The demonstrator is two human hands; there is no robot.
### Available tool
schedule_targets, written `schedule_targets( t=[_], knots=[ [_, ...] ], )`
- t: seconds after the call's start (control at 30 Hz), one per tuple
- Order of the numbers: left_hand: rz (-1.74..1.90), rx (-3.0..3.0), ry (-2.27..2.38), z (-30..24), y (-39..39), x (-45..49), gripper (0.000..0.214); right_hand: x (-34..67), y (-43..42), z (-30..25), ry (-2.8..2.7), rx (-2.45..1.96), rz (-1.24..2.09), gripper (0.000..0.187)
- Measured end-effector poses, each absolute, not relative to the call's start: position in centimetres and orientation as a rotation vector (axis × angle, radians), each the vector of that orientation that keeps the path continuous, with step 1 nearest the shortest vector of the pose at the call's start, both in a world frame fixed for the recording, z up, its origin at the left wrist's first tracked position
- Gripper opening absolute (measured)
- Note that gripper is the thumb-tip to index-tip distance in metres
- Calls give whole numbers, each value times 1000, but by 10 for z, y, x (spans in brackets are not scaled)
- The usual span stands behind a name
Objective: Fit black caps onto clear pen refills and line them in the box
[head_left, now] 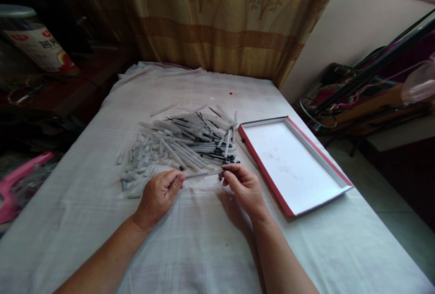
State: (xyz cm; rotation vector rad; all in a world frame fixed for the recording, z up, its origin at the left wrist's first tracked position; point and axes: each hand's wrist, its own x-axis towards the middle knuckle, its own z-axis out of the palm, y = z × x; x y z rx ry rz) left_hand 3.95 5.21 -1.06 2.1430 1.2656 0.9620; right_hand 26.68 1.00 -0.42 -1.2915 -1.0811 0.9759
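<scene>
My left hand (pixel 159 194) and my right hand (pixel 243 185) hold one thin clear pen tube (pixel 203 175) between them, level over the white cloth. The left fingers pinch its left end, the right fingers pinch its right end. Just beyond the hands lies a heap of clear pen barrels with black tips (pixel 193 140). Left of that heap sits a cluster of several short grey caps (pixel 139 162).
A shallow white tray with a red rim (pixel 335 169) lies right of my right hand. The white cloth-covered table (pixel 204 248) runs to a patterned curtain (pixel 217 17) at the back. Clutter and cables stand off the right edge, a pink object (pixel 13 180) at the left.
</scene>
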Motion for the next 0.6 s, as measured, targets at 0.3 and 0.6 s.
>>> schedule_targets(
  t=[0.3, 0.6],
  knots=[
    [957, 2096, 1310, -14, 51, 41, 30, 266, 10, -2, -1058, -1280, 1004, 16],
    [963, 2100, 1294, -12, 52, 41, 28, 266, 10, -3, -1025, -1256, 1043, 15]
  ],
)
